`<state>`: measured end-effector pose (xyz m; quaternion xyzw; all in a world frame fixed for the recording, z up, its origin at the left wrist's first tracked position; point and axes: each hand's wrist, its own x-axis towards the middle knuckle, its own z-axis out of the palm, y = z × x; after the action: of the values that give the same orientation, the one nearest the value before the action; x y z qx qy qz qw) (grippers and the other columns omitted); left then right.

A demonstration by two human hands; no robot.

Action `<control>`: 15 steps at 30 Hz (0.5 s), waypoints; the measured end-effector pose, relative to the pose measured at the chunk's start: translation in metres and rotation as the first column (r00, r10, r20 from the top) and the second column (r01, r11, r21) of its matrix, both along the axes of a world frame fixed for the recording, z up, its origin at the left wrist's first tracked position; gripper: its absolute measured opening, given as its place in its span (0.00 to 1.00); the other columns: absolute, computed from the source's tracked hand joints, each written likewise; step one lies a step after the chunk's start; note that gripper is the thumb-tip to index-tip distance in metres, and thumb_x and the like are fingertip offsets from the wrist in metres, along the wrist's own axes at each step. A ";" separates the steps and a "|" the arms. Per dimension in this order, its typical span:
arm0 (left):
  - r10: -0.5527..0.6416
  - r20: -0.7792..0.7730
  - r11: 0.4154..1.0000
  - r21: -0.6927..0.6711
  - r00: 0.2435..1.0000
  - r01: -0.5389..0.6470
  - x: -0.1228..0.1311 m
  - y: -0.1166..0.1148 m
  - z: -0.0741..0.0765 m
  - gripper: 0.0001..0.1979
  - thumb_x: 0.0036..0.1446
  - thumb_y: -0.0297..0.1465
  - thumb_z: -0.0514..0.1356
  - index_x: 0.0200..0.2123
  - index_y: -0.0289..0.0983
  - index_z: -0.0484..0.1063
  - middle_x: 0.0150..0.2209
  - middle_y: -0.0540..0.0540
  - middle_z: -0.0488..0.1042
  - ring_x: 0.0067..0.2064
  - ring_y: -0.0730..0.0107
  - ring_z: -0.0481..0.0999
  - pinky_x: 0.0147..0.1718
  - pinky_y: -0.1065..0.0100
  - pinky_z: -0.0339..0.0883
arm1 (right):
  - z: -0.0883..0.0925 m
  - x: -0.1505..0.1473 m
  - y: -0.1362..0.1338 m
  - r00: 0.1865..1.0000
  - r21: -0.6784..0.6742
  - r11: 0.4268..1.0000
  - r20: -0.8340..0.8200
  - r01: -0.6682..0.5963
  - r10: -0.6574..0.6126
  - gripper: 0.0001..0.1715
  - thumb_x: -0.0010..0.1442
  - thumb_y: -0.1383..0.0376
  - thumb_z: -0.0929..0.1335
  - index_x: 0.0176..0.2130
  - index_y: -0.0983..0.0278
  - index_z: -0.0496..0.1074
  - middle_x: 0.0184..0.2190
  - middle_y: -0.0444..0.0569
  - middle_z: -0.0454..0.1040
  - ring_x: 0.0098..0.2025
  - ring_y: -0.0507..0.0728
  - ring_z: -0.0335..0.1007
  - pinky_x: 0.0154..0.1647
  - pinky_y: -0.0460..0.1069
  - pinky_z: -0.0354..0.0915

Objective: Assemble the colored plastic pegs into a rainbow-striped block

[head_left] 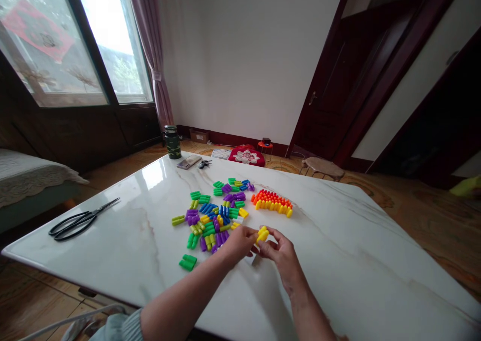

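Over the near side of the white marble-patterned table, my left hand (240, 244) and my right hand (282, 253) meet around a yellow plastic piece (262, 235) with rounded ends. Fingertips of both hands are closed on it from either side. Just left of them lies a loose spread of capsule-shaped plastic pieces in green (188, 262), purple (192, 216), blue (224, 212) and olive yellow (178, 220). Beyond my right hand stand neat rows of red pieces (271, 199) with a yellow row (273, 207) in front. Something white (251, 259) shows below my hands, partly hidden.
Black-handled scissors (83, 222) lie on the left of the table (124, 261). Towards the far edge are a dark green flask (172, 143), a phone (189, 161) and keys (205, 164). A stool (323, 167) stands beyond the table's right far edge.
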<state>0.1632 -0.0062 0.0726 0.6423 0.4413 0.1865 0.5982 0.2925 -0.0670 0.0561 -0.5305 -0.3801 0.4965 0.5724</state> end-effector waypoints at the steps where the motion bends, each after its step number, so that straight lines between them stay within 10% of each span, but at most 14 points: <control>1: 0.011 -0.069 0.998 0.069 0.998 -0.007 0.000 -0.001 0.002 0.16 0.58 0.30 0.52 0.45 0.31 0.74 0.37 0.41 0.78 0.36 0.66 0.79 0.31 0.70 0.67 | -0.001 0.001 0.001 0.998 0.005 0.999 0.045 0.054 -0.054 0.34 0.41 0.54 0.76 0.46 0.65 0.72 0.28 0.45 0.75 0.29 0.55 0.70 0.30 0.49 0.67; 6: 0.103 -0.453 0.849 0.503 0.885 0.159 -0.005 -0.017 0.019 0.20 0.55 0.32 0.56 0.51 0.37 0.71 0.47 0.37 0.74 0.47 0.56 0.74 0.46 0.61 0.66 | -0.015 0.018 0.018 0.873 0.141 0.916 0.278 0.376 -0.401 0.30 0.41 0.53 0.75 0.42 0.63 0.71 0.28 0.44 0.74 0.28 0.53 0.66 0.29 0.47 0.63; 15: -0.191 -0.702 0.796 0.297 0.685 0.527 -0.002 -0.048 0.035 0.19 0.51 0.37 0.62 0.44 0.34 0.76 0.43 0.29 0.75 0.46 0.42 0.75 0.42 0.51 0.68 | -0.071 0.053 0.089 0.583 0.211 0.879 0.679 0.428 -0.447 0.24 0.40 0.57 0.71 0.38 0.64 0.70 0.31 0.48 0.74 0.31 0.57 0.69 0.35 0.51 0.64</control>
<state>0.1608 -0.0539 0.1072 0.8686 0.4176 -0.0666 0.2583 0.3453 0.0220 -0.0151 -0.7494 -0.4342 0.0920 0.4914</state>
